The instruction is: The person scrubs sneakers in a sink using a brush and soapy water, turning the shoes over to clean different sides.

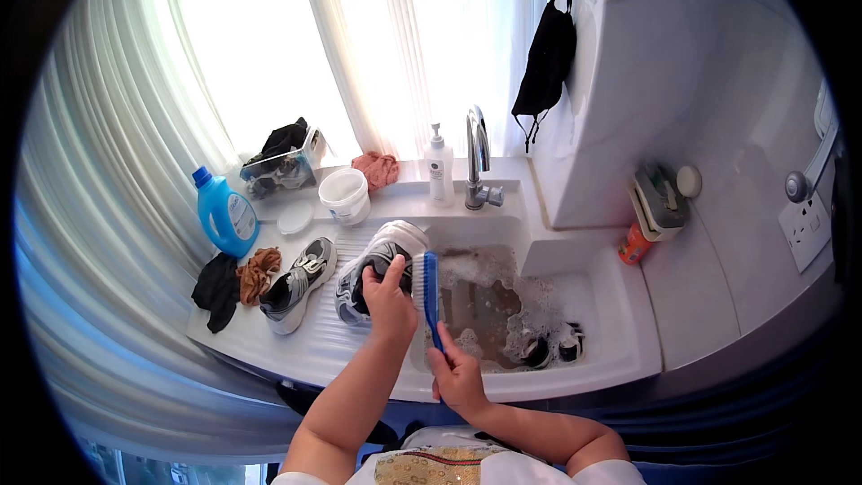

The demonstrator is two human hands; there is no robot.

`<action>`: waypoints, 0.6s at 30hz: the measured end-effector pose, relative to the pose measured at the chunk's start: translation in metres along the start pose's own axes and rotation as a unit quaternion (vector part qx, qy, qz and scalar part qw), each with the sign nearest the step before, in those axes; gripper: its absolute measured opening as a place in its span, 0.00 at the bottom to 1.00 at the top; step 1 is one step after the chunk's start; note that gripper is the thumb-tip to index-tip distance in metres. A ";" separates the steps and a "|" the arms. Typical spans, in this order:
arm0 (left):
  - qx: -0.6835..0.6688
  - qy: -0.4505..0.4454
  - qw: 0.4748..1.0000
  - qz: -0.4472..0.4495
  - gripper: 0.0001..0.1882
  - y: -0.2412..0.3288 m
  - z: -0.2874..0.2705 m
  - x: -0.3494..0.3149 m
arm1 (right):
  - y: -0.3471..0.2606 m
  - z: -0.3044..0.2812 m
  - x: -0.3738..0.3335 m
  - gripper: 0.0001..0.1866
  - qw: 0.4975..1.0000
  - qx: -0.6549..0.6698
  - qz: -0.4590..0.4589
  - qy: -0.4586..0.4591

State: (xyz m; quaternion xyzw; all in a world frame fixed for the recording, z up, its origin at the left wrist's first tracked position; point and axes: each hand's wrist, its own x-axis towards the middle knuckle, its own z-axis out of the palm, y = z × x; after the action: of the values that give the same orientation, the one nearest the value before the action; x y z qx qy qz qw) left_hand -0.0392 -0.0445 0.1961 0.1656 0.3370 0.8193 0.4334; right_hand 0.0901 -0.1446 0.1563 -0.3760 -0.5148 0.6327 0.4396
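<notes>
My left hand (388, 298) grips a grey, black and white sneaker (384, 256) that rests on the ribbed drainboard at the left rim of the sink (575, 377). A blue scrubbing brush (429, 292) is held by its handle in my right hand (456, 377), with its bristles against the side of that sneaker. A second matching sneaker (298, 284) lies on the drainboard to the left, untouched. The sink basin holds murky, foamy water (489, 305).
A blue detergent bottle (224, 213), a white tub (345, 195), a round lid, cloths and a clear box stand at the back left. A soap pump bottle (438, 166) and tap (476, 157) sit behind the basin. Small dark items (552, 348) lie in the water.
</notes>
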 end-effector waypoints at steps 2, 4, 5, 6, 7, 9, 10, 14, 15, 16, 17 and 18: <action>-0.013 0.004 1.000 -0.018 0.13 0.005 0.000 0.007 | 0.000 0.002 0.003 0.26 1.000 0.011 0.014 0.000; -0.012 0.004 1.000 0.005 0.14 0.010 -0.007 0.006 | -0.006 0.004 0.031 0.26 1.000 0.014 0.007 -0.003; -0.016 0.001 1.000 0.014 0.14 0.011 -0.008 0.006 | -0.015 0.006 0.042 0.26 1.000 0.013 -0.005 0.013; -0.018 0.003 1.000 0.005 0.14 0.012 -0.008 0.004 | -0.019 0.008 0.048 0.26 0.999 0.026 -0.004 0.025; -0.020 0.004 1.000 -0.005 0.15 0.015 -0.008 0.001 | -0.022 0.010 0.052 0.26 0.999 0.039 -0.004 0.037; -0.031 0.004 0.999 -0.013 0.15 0.017 -0.012 0.003 | -0.029 0.014 0.040 0.26 0.999 0.020 0.006 0.030; -0.040 0.005 0.999 -0.007 0.14 0.023 -0.011 0.007 | -0.023 0.018 0.026 0.26 1.000 0.021 0.005 0.006; -0.046 -0.010 0.999 -0.023 0.13 0.032 -0.012 0.013 | -0.018 0.027 0.014 0.26 0.997 0.075 0.012 -0.013; -0.045 -0.007 0.999 -0.014 0.13 0.031 -0.016 0.013 | -0.024 0.026 0.028 0.26 0.996 0.087 0.013 -0.002; -0.045 -0.004 0.999 -0.005 0.13 0.030 -0.019 0.011 | -0.029 0.025 0.042 0.26 0.995 0.098 0.013 0.010; -0.044 -0.016 0.999 -0.015 0.14 0.031 -0.019 0.006 | -0.031 0.022 0.052 0.27 0.993 0.117 0.027 0.015; -0.053 -0.019 0.998 -0.022 0.14 0.035 -0.017 0.006 | -0.032 0.021 0.052 0.27 0.993 0.112 0.029 0.015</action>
State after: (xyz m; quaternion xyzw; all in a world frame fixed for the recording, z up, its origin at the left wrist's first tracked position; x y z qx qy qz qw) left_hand -0.0727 -0.0607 0.2079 0.1510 0.2882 0.8230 0.4656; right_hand 0.0585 -0.0999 0.1906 -0.3486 -0.4229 0.6929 0.4686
